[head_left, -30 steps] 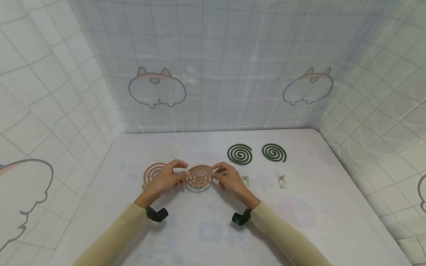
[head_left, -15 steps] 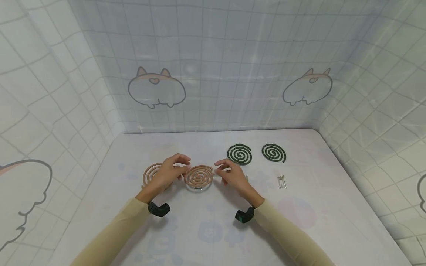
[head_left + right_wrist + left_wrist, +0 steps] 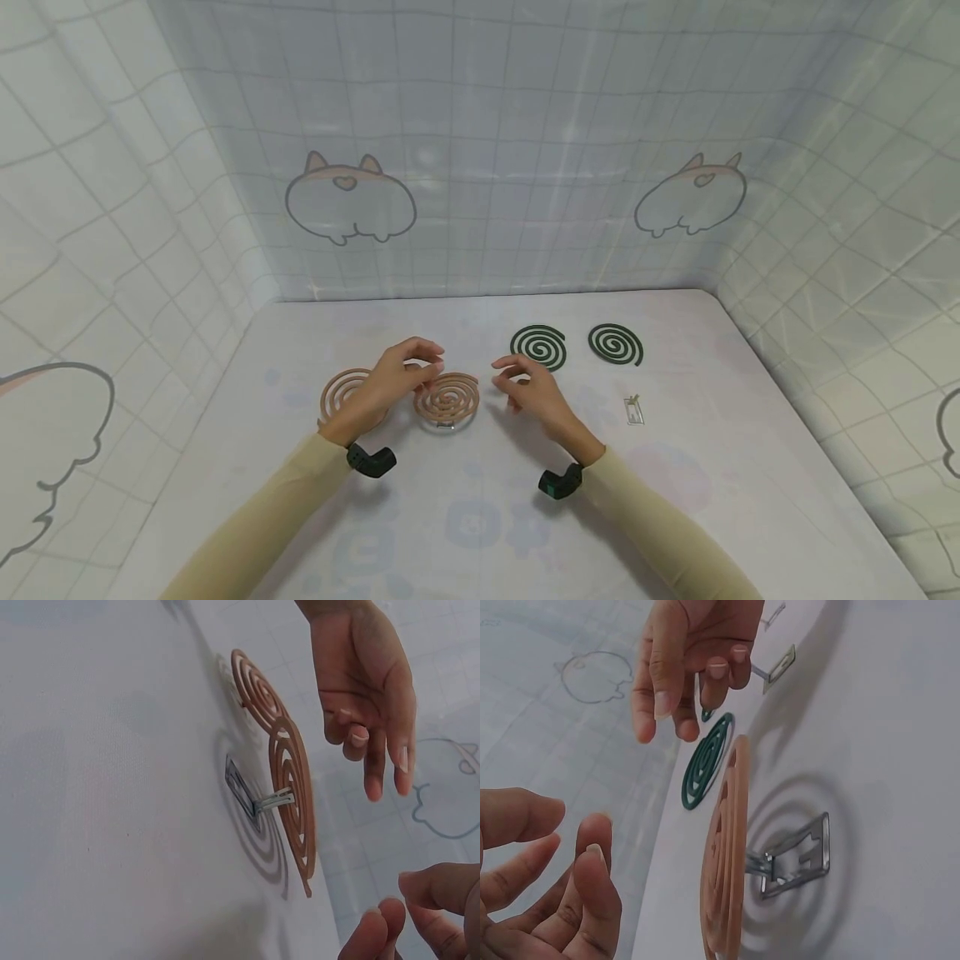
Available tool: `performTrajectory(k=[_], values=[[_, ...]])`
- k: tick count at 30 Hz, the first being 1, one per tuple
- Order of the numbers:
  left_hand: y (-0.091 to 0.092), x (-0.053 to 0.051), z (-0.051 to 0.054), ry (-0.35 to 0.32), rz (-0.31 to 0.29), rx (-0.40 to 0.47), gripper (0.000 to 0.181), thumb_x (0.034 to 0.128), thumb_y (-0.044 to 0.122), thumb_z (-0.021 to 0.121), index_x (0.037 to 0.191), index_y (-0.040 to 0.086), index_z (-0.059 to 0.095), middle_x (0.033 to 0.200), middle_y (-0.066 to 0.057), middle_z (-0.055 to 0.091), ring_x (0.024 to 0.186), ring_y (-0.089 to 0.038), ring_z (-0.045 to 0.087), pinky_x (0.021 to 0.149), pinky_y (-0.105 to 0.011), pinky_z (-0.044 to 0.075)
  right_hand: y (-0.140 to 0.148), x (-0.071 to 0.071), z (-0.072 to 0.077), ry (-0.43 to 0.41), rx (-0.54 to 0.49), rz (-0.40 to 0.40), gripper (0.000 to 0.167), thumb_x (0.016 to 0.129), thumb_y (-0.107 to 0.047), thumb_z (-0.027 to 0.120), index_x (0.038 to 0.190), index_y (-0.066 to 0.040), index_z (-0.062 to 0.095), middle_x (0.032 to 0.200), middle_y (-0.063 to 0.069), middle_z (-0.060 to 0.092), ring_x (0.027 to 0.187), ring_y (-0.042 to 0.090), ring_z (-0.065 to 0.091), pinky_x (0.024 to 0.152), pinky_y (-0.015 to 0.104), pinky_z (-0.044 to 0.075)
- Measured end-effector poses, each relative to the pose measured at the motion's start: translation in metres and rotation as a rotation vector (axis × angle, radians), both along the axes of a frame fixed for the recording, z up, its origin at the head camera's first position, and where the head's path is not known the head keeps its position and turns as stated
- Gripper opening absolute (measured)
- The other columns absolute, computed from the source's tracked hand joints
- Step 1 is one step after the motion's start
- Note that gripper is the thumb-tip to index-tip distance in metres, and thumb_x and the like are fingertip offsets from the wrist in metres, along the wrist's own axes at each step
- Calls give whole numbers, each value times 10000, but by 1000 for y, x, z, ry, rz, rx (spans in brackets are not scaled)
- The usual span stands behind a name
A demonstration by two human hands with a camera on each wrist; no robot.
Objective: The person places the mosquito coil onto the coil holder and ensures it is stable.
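A brown mosquito coil (image 3: 447, 400) sits raised on a small metal stand (image 3: 825, 844), whose prongs reach into the coil's middle in the right wrist view. My left hand (image 3: 392, 382) hovers by the coil's upper left edge, fingers loosely bent and holding nothing; in the wrist views it is apart from the coil. To the right of the coil hovers my right hand (image 3: 542, 398), also holding nothing, its fingers relaxed. A second brown coil (image 3: 259, 694) lies at the left, partly hidden by my left hand and wrist in the head view.
Two green mosquito coils (image 3: 538, 347) lie at the back right of the white table (image 3: 480, 467). One metal stand (image 3: 634, 412) is at the right. Another stand (image 3: 781, 669) shows in the left wrist view, hidden behind my right hand from above.
Both hands have come away from the raised brown coil. The left has lifted and shifted right over its edge; the right has drawn off to the right. The coil stays on its stand.
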State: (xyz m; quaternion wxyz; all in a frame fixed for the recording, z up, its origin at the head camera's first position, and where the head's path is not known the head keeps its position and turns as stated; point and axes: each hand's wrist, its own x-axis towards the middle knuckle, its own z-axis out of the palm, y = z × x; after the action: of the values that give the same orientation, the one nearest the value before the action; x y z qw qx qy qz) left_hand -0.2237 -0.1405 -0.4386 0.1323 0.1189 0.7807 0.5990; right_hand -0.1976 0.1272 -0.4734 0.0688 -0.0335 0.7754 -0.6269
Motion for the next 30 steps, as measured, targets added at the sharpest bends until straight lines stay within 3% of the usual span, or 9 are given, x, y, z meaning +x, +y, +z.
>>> performTrajectory(k=[6,14,30], values=[[7,-2,2,16,-19,-13,315,999,169,708,1284,66,620,1191,-163,625,835,-364,677,701,-378,565,6,0,0,16,-7,7,327,984,-143,720,1285,-30,659,1101,125,647,611,182,566,569,404,532],[19,-8,3,63,-45,-33,297,1004,153,694,1274,48,627,1144,-162,655,827,-322,672,633,-309,540,14,1,3,13,-5,-3,329,992,-161,714,1294,-46,653,1110,124,636,636,213,573,572,384,531],[45,-18,4,11,-56,-41,263,1015,191,690,1263,120,641,1181,-110,665,784,-237,665,721,-383,588,31,-3,4,1,-39,-47,337,995,-166,713,1291,-19,647,1135,169,623,642,193,547,557,329,510]])
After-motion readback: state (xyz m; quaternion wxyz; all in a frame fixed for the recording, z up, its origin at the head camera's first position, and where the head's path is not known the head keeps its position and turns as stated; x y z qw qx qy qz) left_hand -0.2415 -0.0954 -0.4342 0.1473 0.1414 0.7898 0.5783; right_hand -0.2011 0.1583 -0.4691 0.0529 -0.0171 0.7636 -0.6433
